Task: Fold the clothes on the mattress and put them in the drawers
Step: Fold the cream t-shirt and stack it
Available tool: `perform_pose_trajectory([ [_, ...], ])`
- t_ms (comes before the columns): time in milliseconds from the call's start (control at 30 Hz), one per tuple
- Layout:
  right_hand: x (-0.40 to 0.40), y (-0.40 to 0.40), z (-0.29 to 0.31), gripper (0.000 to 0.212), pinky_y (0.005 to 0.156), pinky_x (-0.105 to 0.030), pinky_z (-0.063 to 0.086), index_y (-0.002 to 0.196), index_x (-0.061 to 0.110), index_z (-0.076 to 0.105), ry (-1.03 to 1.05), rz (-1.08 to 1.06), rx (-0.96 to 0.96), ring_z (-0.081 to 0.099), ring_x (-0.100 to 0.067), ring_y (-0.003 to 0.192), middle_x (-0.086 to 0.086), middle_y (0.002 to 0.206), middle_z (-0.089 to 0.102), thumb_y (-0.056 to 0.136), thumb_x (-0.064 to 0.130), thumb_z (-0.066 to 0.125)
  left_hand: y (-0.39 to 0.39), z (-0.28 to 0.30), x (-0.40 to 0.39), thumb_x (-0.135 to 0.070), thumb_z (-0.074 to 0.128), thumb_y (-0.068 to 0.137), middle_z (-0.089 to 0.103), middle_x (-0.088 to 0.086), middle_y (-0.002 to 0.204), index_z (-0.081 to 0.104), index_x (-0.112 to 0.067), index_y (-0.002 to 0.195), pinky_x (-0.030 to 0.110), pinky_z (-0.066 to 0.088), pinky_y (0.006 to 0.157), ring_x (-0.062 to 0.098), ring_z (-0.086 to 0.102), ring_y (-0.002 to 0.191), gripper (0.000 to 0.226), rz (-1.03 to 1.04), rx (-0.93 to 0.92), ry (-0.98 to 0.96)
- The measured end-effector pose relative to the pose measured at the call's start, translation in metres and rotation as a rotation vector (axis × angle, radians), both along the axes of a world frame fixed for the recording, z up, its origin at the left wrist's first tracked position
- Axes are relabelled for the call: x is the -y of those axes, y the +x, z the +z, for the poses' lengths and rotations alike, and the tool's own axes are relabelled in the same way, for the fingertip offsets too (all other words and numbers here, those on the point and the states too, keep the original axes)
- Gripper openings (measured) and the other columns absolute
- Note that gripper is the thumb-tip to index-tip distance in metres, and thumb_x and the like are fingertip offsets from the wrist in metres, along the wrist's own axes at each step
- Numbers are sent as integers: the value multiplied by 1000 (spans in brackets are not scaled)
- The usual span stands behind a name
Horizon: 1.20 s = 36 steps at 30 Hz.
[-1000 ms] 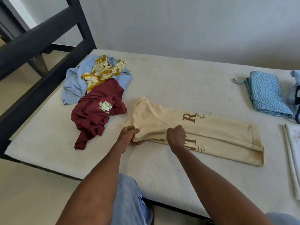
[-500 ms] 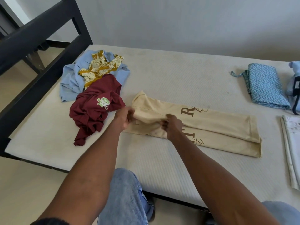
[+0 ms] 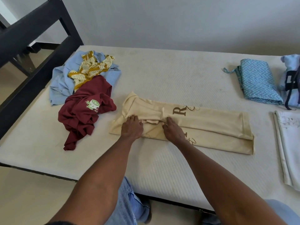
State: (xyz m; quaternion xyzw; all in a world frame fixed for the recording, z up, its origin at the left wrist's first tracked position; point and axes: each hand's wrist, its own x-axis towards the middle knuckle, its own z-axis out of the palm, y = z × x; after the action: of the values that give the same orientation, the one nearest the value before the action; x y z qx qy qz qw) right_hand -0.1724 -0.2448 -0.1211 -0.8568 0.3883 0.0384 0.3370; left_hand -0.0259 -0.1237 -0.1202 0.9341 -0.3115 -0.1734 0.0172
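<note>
Mattress (image 3: 170,75): bare and pale, it carries everything here; use its flat middle as the folding surface and keep the work away from the near edge.
Cream shirt (image 3: 211,125): lies at the centre of the mattress as a long band folded lengthwise, its brown lettering showing, hem toward 3 o'clock and collar end toward 9 o'clock. The step in hand looks like tucking and flattening the sleeve end before a crosswise fold. Smooth from the middle outward so no ridge gets trapped, and line the long edges up first.
Unfolded heap: a maroon shirt (image 3: 84,114), a light blue shirt (image 3: 60,82) and a yellow patterned cloth (image 3: 90,69) lie crumpled at 10 o'clock, just beside the collar end; judged still to be done. Keep the cream sleeve from catching on them.
Folded pieces: a blue zigzag cloth (image 3: 258,82) sits at 2 o'clock and a white cloth (image 3: 287,143) at 3 o'clock, well apart from the hands.
Left hand (image 3: 132,128): palm down on the collar end, fingers nearly straight, pressing and gripping nothing.
Right hand (image 3: 174,129): flat on the band just right of a bunched tuck, fingers extended, holding nothing; press evenly with both.
Drawers: not in view.
</note>
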Motion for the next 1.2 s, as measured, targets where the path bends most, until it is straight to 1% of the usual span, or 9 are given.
perform_pose_trajectory([
  [67, 7, -19, -2, 46, 101, -41, 39, 142, 11, 42, -42, -143, 41, 45, -32, 132, -9, 150, 43, 105, 35, 32, -9, 0, 6, -38, 28, 102, 42, 14, 148, 44, -4, 141, 50, 29, 111, 31, 37, 137, 54, 42, 152, 50],
  [233, 35, -100, -22, 59, 121, -47, 1, 158, 21, 9, -194, -258, -174, -5, -19, 152, 2, 166, 1, 105, 46, 12, -57, -2, 49, -39, 25, 104, 11, 14, 163, 20, -10, 155, 45, -2, 122, 28, 0, 152, 59, -224, 193, -177],
  [400, 67, -185, -20, 62, 121, -42, 0, 158, 16, 10, -201, -706, -231, -2, -22, 152, -4, 166, 2, 104, 46, 15, -133, -18, 105, -48, 9, 100, 12, 13, 164, 21, -12, 155, 43, -3, 121, 27, 0, 152, 67, -443, 109, -243],
  [533, 102, -227, -18, 59, 120, -41, -4, 158, 23, 10, -295, -432, -177, -6, -24, 152, -3, 166, -1, 104, 48, 19, -201, -27, 147, -48, 20, 104, -6, 6, 165, 6, -18, 157, 43, -8, 122, 23, -14, 150, 63, -577, -54, -173],
  [667, 131, -271, -25, 54, 118, -44, 14, 153, 17, 26, -251, -626, -203, 15, -28, 148, -6, 162, 19, 105, 42, 21, -230, -36, 155, -53, 14, 103, -13, 8, 164, -3, -13, 157, 48, -11, 120, 24, -19, 149, 69, -487, -63, -72],
  [733, 155, -282, -18, 43, 107, -44, 30, 132, 7, 51, -325, -668, -167, 38, -34, 131, -14, 142, 45, 104, 32, 32, -243, -33, 166, -60, 18, 100, -16, 10, 163, -6, -8, 155, 48, -12, 120, 25, -22, 149, 79, -447, -48, -108],
  [833, 205, -275, -4, 38, 88, -40, 43, 112, -3, 61, -263, -657, -41, 55, -39, 109, -26, 119, 59, 102, 28, 41, -271, -27, 192, -71, 30, 92, -19, 11, 162, -10, -7, 155, 46, -12, 121, 25, -22, 148, 98, -573, -183, -154],
  [1033, 274, -237, 11, 81, 107, -41, 40, 152, 11, 30, 149, -449, 87, 49, -30, 130, -14, 143, 50, 90, 49, 65, -330, -37, 228, -83, 51, 74, -22, 10, 162, -16, -13, 154, 54, -20, 115, 28, -26, 147, 126, -655, -242, -147],
  [1200, 293, -223, -10, 76, 108, -44, 39, 143, 17, 43, 116, -374, -66, 42, -35, 132, -16, 144, 41, 82, 55, 71, -346, -58, 231, -64, 34, 92, -2, 18, 163, 5, -8, 156, 64, -8, 115, 36, -6, 150, 89, -609, -66, -202],
])
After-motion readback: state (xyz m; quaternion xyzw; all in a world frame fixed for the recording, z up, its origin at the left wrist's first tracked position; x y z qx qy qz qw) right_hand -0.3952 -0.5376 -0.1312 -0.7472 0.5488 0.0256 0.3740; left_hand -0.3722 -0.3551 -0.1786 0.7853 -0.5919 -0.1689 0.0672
